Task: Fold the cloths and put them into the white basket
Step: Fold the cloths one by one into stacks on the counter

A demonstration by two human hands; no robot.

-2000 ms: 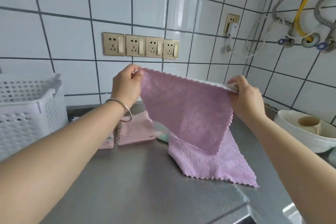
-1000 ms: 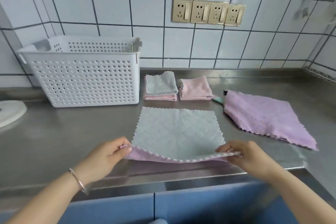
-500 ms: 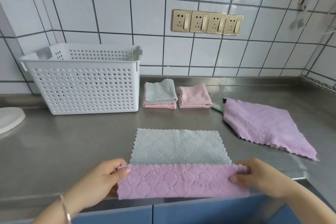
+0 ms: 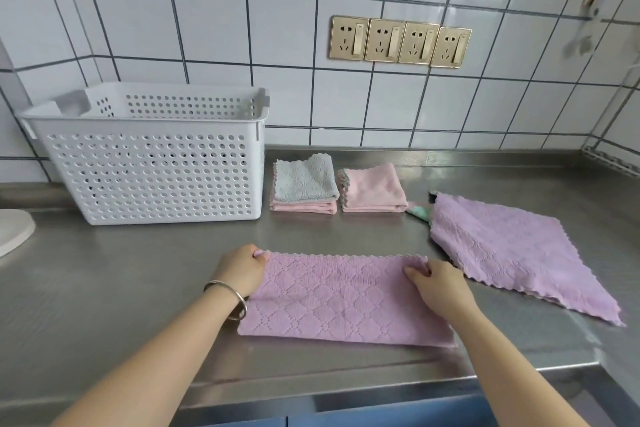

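Note:
A purple cloth (image 4: 343, 298) lies folded in half on the steel counter (image 4: 121, 288) right in front of me. My left hand (image 4: 242, 269) pinches its far left corner and my right hand (image 4: 436, 282) holds its far right corner. The white perforated basket (image 4: 152, 156) stands at the back left; I cannot see its inside. Beside it lie two folded stacks, one grey over pink (image 4: 304, 184) and one pink (image 4: 374, 189). A second purple cloth (image 4: 512, 250) lies spread flat on the right.
A green item (image 4: 420, 211) pokes out from under the spread purple cloth. A white round object (image 4: 14, 229) sits at the far left edge. Wall sockets (image 4: 398, 42) are on the tiled wall behind. The counter's front edge (image 4: 346, 388) runs just below the cloth.
Both hands carried the cloth's near edge over to its far edge, so the grey side is covered and the cloth now lies folded in half, purple side up.

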